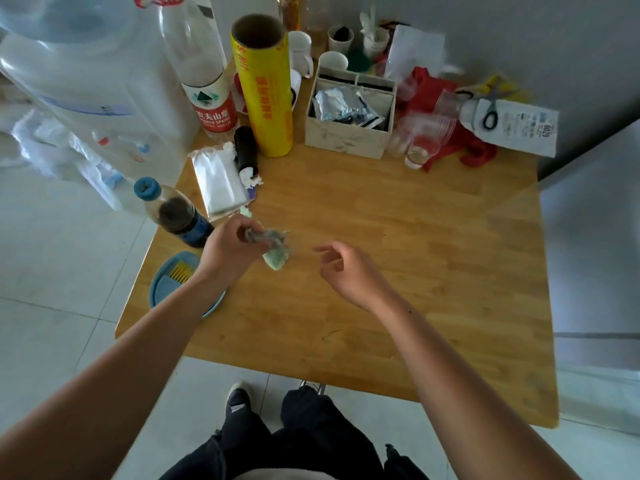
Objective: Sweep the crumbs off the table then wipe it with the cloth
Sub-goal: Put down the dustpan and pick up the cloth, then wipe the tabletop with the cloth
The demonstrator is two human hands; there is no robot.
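Observation:
My left hand (pixel 230 249) grips a crumpled grey and pale green cloth (pixel 275 249) just above the wooden table (pixel 433 271), near its left side. My right hand (pixel 349 270) hovers to the right of the cloth with its fingers loosely curled and nothing in them. A blue dustpan with a small yellow brush (pixel 173 280) lies at the table's left edge, partly under my left forearm. No crumbs stand out on the wood.
At the back of the table stand a yellow film roll (pixel 266 95), a water bottle (pixel 207 95), a cardboard box (pixel 349 116), glasses (pixel 420 147), a red cloth and scissors (pixel 490 105). A tissue pack (pixel 218 183) and a dark drink bottle (pixel 180 214) are on the left.

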